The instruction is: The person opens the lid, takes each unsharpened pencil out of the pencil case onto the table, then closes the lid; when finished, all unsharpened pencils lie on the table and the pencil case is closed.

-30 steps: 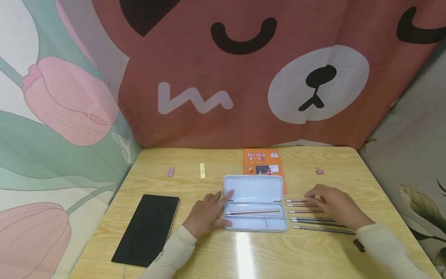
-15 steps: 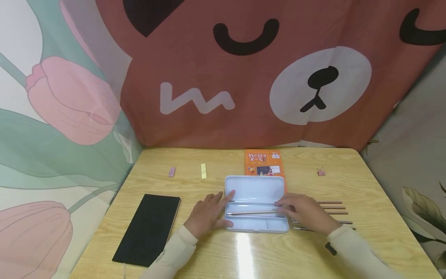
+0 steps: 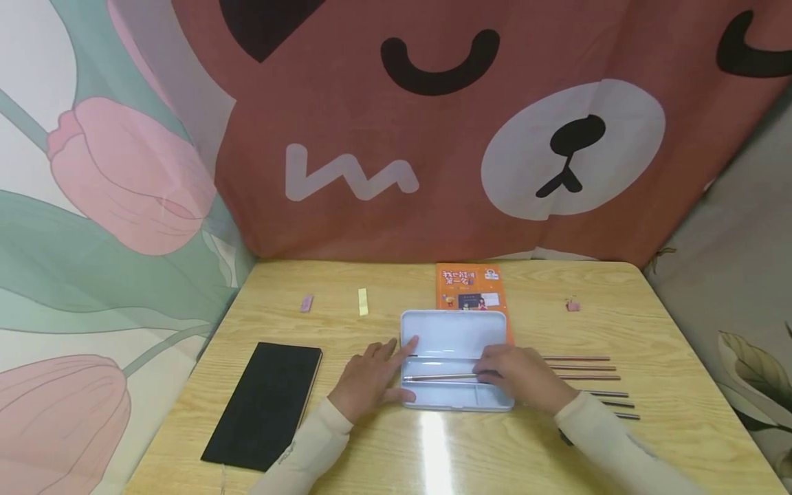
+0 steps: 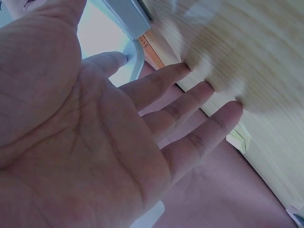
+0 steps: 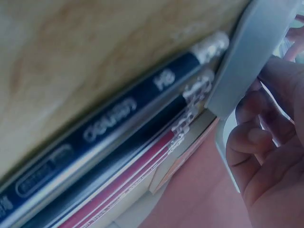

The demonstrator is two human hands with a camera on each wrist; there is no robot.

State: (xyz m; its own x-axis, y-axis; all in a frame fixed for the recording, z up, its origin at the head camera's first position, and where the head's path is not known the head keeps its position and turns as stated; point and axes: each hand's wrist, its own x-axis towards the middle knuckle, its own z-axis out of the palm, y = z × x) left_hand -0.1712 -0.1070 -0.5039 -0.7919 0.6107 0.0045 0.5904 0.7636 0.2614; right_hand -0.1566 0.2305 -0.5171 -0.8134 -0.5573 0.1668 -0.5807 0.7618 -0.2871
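A pale blue pencil case [image 3: 454,335] lies with its lid raised on the wooden table. My left hand [image 3: 365,381] rests at its left side, thumb and index finger touching the case, fingers spread. In the left wrist view, that hand's [image 4: 109,133] other fingers are straight. One pencil [image 3: 439,377] lies lengthwise in the case's back compartment. Over its right end is my right hand [image 3: 526,375], fingers curled and pinching it, though the contact is mostly hidden. The right wrist view shows the curled right hand [image 5: 270,156] past the case wall [image 5: 251,57].
Several pencils [image 3: 609,394] lie in a row right of the case, partly under the right forearm. An orange book [image 3: 448,289] sits behind the lid. A black notebook [image 3: 266,405] lies left, with a purple eraser [image 3: 306,303], yellow strip [image 3: 363,302] and pink clip [image 3: 573,306] farther back.
My right hand has moved left from above the row of pencils to the right end of the pencil in the case. The left hand stays at the case's left side.
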